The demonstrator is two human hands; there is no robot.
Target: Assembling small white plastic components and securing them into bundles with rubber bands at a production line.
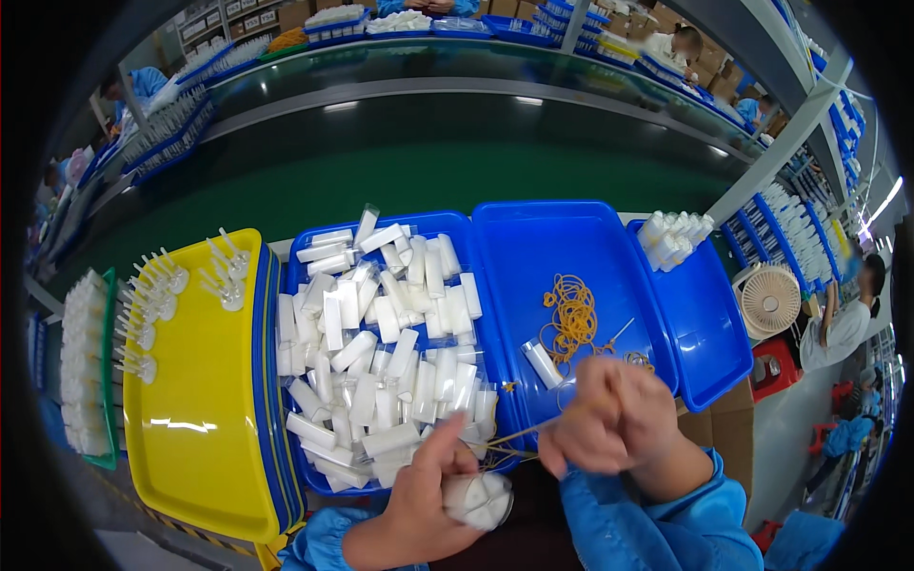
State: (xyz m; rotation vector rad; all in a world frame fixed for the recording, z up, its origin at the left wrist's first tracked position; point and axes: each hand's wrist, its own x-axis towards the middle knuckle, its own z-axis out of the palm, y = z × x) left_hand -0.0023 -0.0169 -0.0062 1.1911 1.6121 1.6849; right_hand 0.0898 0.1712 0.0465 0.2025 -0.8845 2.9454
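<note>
Blue plastic tray (487, 324) beyond my two hands: right hand (609, 419) blurred, fingers curled shut; left hand (419, 504) gripping the white bundle (479, 502), long axis roughly toward my camera; rubber band (514, 436) taut between, rightward into those fingers.

Green conveyor belt (428, 152) lies at twelve o'clock, grey post (781, 143) at two, bright strip light (884, 201) near three, grey floor (800, 409) at four, shelving (202, 26) toward eleven.
</note>
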